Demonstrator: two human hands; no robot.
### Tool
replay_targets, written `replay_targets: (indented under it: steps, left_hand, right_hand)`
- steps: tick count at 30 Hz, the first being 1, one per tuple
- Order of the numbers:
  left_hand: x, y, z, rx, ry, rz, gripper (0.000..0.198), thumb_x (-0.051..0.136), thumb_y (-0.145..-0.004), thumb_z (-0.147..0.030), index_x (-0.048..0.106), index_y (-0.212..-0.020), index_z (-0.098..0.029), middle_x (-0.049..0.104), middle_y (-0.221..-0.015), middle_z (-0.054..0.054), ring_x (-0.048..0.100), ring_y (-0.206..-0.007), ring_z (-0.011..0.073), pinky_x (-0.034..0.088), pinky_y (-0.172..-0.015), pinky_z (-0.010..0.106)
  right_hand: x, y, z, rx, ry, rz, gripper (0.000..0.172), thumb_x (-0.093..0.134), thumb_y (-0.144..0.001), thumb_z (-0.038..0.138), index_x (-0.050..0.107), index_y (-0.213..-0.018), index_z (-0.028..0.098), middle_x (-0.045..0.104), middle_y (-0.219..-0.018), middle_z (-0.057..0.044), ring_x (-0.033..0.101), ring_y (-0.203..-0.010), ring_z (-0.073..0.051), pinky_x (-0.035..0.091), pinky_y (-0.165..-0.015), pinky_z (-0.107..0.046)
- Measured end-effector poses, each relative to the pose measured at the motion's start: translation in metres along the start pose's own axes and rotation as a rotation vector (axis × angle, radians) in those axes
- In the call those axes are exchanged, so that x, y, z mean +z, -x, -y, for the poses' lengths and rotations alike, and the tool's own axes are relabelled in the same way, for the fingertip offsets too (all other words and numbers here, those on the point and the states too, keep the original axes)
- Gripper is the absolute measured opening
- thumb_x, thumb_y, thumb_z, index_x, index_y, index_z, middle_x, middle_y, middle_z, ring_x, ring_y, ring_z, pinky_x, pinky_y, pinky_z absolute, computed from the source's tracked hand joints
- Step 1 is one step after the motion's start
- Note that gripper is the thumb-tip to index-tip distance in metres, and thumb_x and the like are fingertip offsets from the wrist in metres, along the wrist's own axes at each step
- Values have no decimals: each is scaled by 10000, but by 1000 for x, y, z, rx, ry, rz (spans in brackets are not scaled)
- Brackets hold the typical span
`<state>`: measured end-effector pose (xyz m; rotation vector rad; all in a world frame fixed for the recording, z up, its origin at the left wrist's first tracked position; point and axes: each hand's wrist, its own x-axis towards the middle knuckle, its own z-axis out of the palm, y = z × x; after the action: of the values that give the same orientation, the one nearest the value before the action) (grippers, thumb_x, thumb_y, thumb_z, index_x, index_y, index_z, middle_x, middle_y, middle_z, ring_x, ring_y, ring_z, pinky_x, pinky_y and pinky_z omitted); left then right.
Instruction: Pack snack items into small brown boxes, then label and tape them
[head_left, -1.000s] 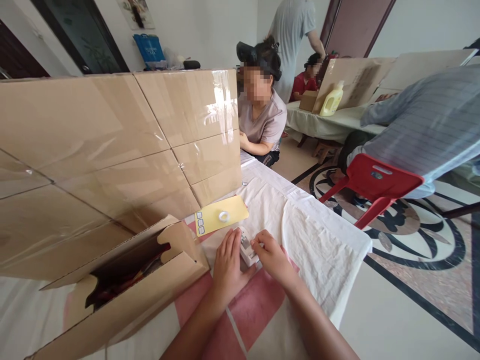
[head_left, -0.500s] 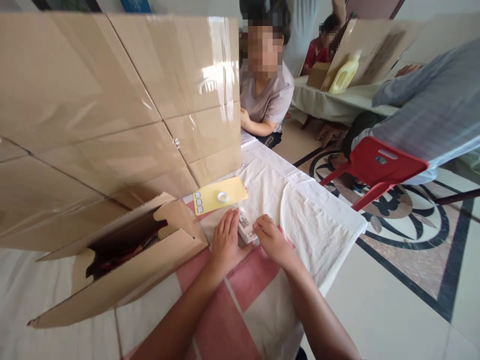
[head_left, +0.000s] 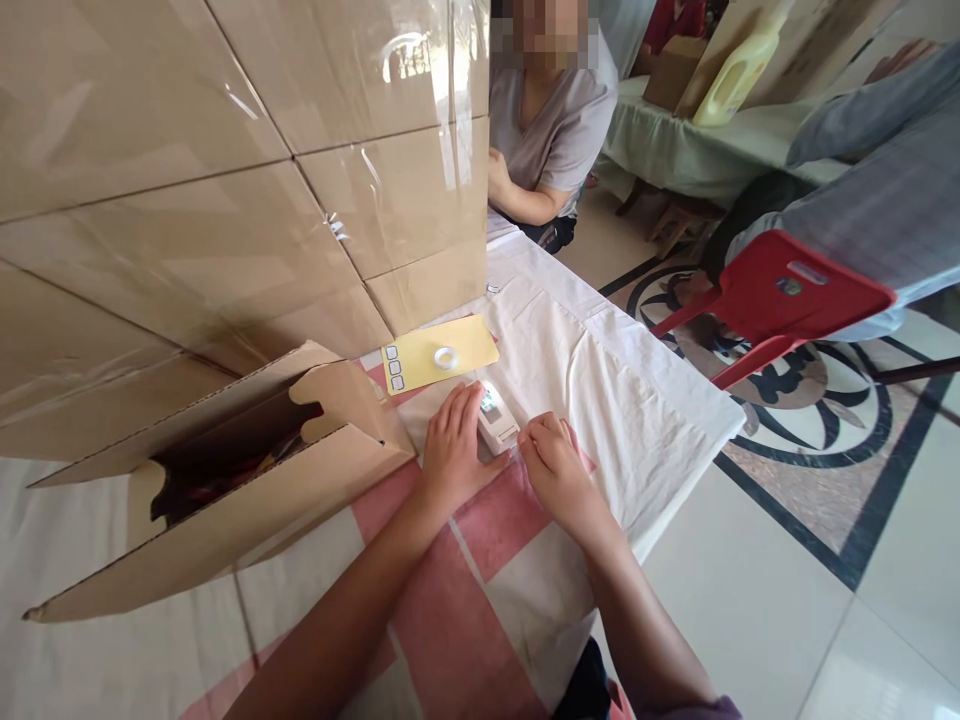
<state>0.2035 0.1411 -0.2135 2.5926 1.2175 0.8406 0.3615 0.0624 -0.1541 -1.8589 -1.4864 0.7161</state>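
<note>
Okay, so over on the left there's an open cardboard box (head_left: 262, 525) near the taped cardboard partition (head_left: 225, 240), then a yellow card (head_left: 412, 370) at the partition's foot with a white ring (head_left: 445, 366) lying on it. Next along is the left hand (head_left: 454, 445), thumb and fingers spread, fingers along the left side of a small white device (head_left: 501, 422). That's lying on the cloth-covered table (head_left: 645, 400), well in from its right-hand corner. The right hand (head_left: 559, 470) is curled at the device's near right corner; kinda looks like a pinch, but can't tell on what. My read: it's a brace-and-fiddle step, left steadying, right working that end. Next move probably calls for keeping the device still and a light, precise touch from the right.
</note>
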Motion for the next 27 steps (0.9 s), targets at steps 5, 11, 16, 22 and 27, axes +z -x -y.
replay_targets:
  steps: [5, 11, 16, 22, 27]
  left_hand:
    - [-3, -1, -2, -6, 6, 21, 971, 746, -837, -442, 256, -1615, -130, 507, -1573, 210, 442, -1500, 382, 417, -1190, 498]
    - [-6, -1, -1, -1, 36, 37, 981, 757, -835, -404, 237, -1624, -144, 484, -1598, 198, 396, -1531, 377, 400, -1209, 504]
    - [-6, -1, 0, 11, 62, 47, 966, 740, -866, -443, 225, -1633, -159, 471, -1607, 187, 378, -1539, 380, 396, -1215, 513]
    - [-6, -1, 0, 53, 62, 43, 906, 737, -876, -410, 274, -1618, -176, 434, -1614, 206, 361, -1541, 399, 380, -1227, 550]
    - [-6, -1, 2, 85, 70, 57, 862, 741, -874, -369, 316, -1608, -212, 382, -1631, 201, 326, -1555, 412, 381, -1225, 577]
  right_hand:
    - [1, -2, -2, 50, -18, 35, 359, 363, -1057, 327, 428, -716, 237, 556, -880, -48, 570, -868, -217, 414, -819, -383]
    - [-7, -4, -13, 195, -86, 60, 380, 425, -1007, 374, 468, -656, 234, 563, -694, -10, 552, -719, -191, 372, -692, -344]
    - [-10, -3, -23, 191, -263, 45, 270, 470, -915, 306, 681, -770, 220, 730, -849, -35, 639, -876, -229, 441, -781, -348]
    - [-6, -3, -17, 249, -302, 21, 311, 610, -882, 451, 731, -774, 185, 670, -716, -19, 573, -690, -182, 382, -653, -319]
    - [-4, -7, -15, 246, -357, 132, 396, 610, -912, 512, 734, -729, 183, 505, -616, 14, 435, -622, -138, 296, -597, -305]
